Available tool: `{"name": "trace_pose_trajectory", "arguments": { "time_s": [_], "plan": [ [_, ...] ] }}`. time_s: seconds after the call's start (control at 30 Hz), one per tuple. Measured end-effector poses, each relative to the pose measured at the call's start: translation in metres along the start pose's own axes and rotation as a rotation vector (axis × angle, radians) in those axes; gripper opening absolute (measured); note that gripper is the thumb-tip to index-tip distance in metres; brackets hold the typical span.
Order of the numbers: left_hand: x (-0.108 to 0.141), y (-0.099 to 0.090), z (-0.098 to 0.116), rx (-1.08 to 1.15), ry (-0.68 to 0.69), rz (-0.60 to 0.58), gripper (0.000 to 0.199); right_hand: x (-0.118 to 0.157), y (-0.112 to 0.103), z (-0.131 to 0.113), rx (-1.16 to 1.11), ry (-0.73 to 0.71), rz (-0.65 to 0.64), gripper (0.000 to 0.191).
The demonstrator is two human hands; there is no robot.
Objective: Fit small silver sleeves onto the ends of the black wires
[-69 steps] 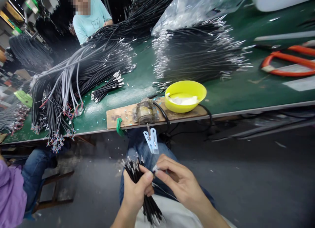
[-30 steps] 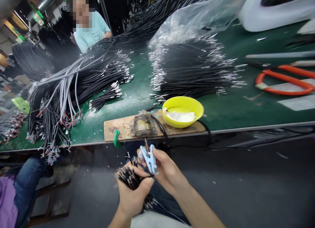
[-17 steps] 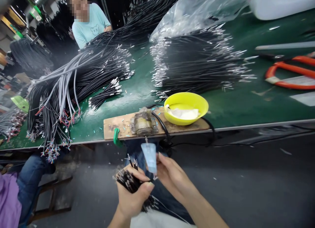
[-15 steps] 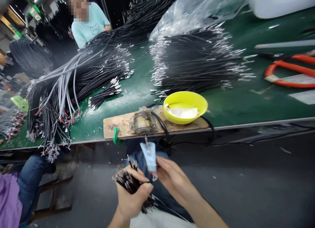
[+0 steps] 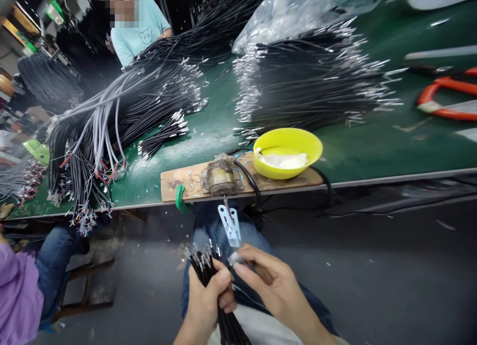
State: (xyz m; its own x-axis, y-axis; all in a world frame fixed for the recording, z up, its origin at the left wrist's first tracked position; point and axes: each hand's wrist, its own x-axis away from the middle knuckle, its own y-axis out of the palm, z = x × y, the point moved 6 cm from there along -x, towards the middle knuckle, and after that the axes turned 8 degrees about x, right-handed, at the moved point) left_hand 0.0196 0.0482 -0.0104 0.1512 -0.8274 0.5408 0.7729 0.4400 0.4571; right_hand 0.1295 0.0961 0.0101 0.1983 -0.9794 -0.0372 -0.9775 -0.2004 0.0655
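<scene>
My left hand [image 5: 210, 298] is wrapped around a bundle of black cables [image 5: 234, 327], their stripped silvery ends pointing up and away from me. Close beside it, my right hand [image 5: 274, 288] has its thumb and fingers pinched together at a small blurred whitish bit; what this is I cannot make out. Just beyond the right fingertips is a light blue plastic clip [image 5: 230, 228], attached to the thin shaft of a small motor [image 5: 221, 176]. That motor is wrapped in clear, yellowed tape on a wooden board [image 5: 171, 183] at the table edge.
A yellow bowl [image 5: 286, 171] with white material sits on the board, near a green clamp [image 5: 181, 198]. Stacked black cables [image 5: 309, 87], grey cables [image 5: 106, 99] and orange-handled scissors [image 5: 428, 97] lie on the green table [image 5: 372, 151]. A person in light blue [image 5: 139, 32] is across; another's purple sleeve [image 5: 18, 295] shows left.
My right hand has drawn back from the blue clip, which has turned and now shows its two holed arms. The cable bundle in my left hand is tilted more upright. The view has shifted slightly.
</scene>
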Motion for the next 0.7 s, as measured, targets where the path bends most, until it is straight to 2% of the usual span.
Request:
{"name": "trace_pose_trajectory", "arguments": {
  "time_s": [0.2, 0.33, 0.7],
  "plan": [
    [0.0014, -0.0021, -0.0072, 0.037, -0.069, -0.022, 0.047, 0.0026, 0.0008, 0.0079, -0.042, 0.041, -0.008, 0.015],
    [0.0021, -0.0058, -0.0087, 0.058, -0.062, 0.019, 0.048, 0.0029, 0.0020, 0.0068, 0.004, 0.041, 0.005, 0.018],
    [0.0047, 0.0004, -0.0045, 0.072, -0.034, 0.047, 0.049, 0.0049, 0.0043, 0.0071, 0.106, 0.014, 0.028, 0.021]
  ]
}}
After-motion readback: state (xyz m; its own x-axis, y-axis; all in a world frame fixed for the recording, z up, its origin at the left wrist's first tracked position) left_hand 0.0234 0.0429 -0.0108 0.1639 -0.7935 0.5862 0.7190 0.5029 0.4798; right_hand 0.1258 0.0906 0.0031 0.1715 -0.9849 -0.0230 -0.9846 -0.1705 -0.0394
